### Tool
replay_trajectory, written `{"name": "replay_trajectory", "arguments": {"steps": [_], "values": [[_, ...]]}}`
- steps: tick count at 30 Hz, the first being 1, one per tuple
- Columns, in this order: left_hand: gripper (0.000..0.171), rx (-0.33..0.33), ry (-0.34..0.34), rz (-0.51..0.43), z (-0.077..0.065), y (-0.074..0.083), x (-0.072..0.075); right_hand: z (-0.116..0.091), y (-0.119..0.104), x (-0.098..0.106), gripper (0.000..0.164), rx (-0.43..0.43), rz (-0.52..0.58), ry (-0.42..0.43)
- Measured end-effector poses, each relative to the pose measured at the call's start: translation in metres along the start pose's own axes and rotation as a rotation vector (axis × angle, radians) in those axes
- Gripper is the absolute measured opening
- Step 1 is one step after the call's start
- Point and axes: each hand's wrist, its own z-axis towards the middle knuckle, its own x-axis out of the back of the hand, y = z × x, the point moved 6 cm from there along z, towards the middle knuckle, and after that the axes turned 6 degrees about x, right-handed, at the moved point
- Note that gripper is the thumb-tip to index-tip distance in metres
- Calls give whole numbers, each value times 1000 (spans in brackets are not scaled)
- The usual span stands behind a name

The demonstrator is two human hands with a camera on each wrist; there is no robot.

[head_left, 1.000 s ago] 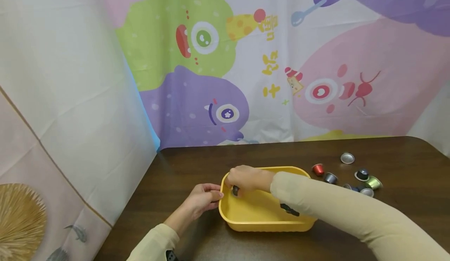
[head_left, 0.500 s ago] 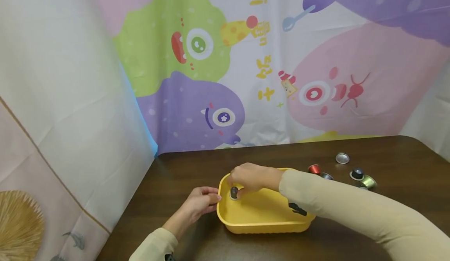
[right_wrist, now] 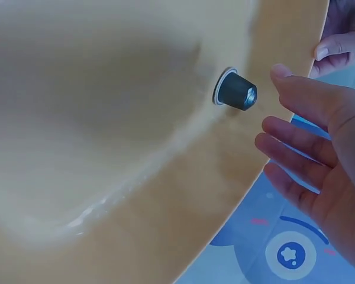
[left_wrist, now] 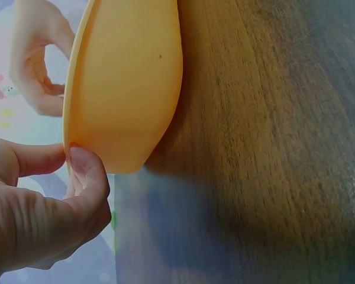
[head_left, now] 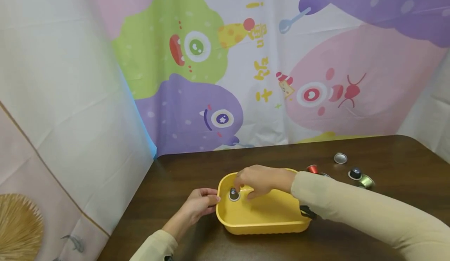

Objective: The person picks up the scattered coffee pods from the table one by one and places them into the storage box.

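Observation:
A dark coffee capsule [head_left: 234, 194] stands on its wide rim in the left end of a yellow plastic basin [head_left: 270, 216]. My right hand [head_left: 261, 179] hovers inside the basin just right of the capsule. In the right wrist view the fingers of that hand are spread and relaxed, with a gap between them and the capsule [right_wrist: 236, 92]. Outside the basin, my left hand [head_left: 201, 205] holds its left edge. The left wrist view has thumb and finger pinching the rim of the basin [left_wrist: 127, 77].
More capsules lie on the dark wooden table [head_left: 183, 171] to the right: a red one [head_left: 312, 169], a dark one [head_left: 356, 172], a green one [head_left: 366, 181] and one with a silver face [head_left: 340, 158]. My right sleeve [head_left: 344, 198] covers part of that group. A cartoon curtain [head_left: 197, 108] hangs behind.
My right hand has let go of the dark capsule and drawn back to the right, leaving it standing in the basin. My left hand keeps its place at the rim.

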Motion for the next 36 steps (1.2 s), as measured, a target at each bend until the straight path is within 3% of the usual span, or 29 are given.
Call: {"name": "replay_trajectory", "arguments": {"steps": [18, 27, 36], "values": [[33, 12, 30, 13, 2, 1, 0, -28, -7, 23, 30, -12, -159, 192], [33, 18, 26, 7, 3, -4, 0, -41, -8, 29, 30, -32, -216, 267], [33, 20, 12, 0, 1, 1, 1, -61, -11, 35, 31, -60, -249, 352]]}}
